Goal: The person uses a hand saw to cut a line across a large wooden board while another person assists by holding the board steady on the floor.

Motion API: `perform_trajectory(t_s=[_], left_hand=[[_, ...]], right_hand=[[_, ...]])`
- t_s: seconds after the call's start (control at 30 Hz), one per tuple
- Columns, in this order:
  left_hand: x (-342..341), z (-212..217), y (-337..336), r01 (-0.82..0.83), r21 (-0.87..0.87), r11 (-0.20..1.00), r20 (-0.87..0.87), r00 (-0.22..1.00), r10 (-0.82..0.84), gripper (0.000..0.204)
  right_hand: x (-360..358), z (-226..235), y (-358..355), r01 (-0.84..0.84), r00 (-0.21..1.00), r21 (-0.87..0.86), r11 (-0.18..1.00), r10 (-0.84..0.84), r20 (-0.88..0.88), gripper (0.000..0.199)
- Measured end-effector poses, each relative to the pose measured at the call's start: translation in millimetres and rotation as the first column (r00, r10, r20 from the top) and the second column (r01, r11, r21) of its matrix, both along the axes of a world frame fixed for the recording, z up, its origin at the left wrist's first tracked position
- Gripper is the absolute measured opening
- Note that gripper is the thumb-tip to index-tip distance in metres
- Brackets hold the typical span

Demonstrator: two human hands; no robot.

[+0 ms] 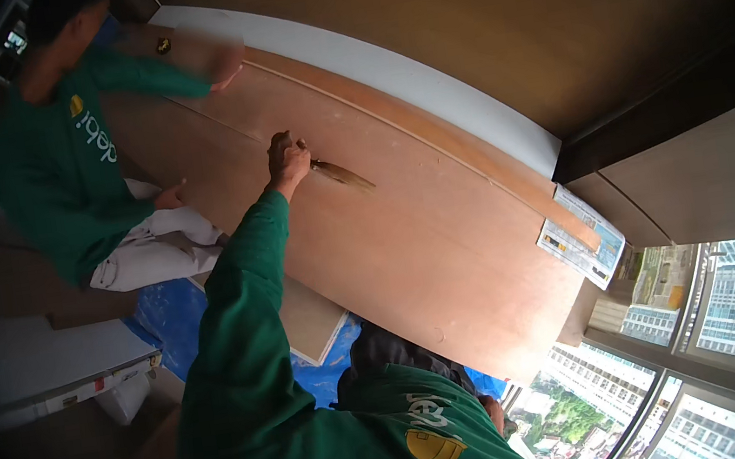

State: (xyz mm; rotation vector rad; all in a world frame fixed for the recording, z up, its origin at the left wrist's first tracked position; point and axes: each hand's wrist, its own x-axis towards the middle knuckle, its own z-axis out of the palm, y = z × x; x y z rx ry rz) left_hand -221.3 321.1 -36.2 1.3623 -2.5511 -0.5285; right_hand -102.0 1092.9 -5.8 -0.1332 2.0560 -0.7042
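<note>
My left hand (291,165) reaches out over a large reddish-brown wooden panel (445,247), its fingers wrapped round the dark handle of a hand tool. From the hand, the tool's long, narrow, shiny blade (343,175) points right, low over the panel or touching it; I cannot tell which. The tool's exact kind does not show clearly. Close to my waist, by the panel's near edge, only a small part of my right hand (494,414) is visible. Its fingers are mostly hidden behind my green shirt.
A co-worker in a green shirt (64,178) sits at the left, one blurred hand (225,73) over the panel. A small dark round object (163,45) lies beyond. Along the far edge runs a wooden strip (431,145), with newspaper (585,241) at its right end. Blue sheeting (169,318) covers the floor.
</note>
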Motion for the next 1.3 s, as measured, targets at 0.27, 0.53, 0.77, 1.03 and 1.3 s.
perform_trajectory(t_s=[0.27, 0.53, 0.77, 1.03, 1.3], left_hand=[[-83, 1, 0, 0.017, 0.467, 0.884, 0.372, 0.903, -0.213, 0.151], [-106, -2, 9, 0.045, 0.396, 0.917, 0.455, 0.858, -0.239, 0.157], [-50, -97, -53, 0.34, 0.492, 0.801, 0.114, 0.888, -0.446, 0.153], [-90, -87, -133, 0.509, 0.233, 0.829, 0.144, 0.825, -0.547, 0.141], [-93, -103, -149, 0.496, 0.261, 0.828, 0.109, 0.837, -0.535, 0.139]], right_hand=[[-12, 25, -64, 0.006, 0.954, 0.154, 0.988, -0.052, 0.296, 0.056], [-20, 34, -104, 0.061, 0.901, 0.167, 0.984, -0.126, 0.415, 0.056], [-12, -18, -42, -0.053, 0.892, 0.262, 0.964, -0.072, 0.447, 0.06], [-1, -2, -23, 0.24, 0.929, 0.23, 0.943, -0.292, 0.226, 0.065], [39, 83, -63, 0.302, 0.885, 0.188, 0.934, -0.349, 0.31, 0.063]])
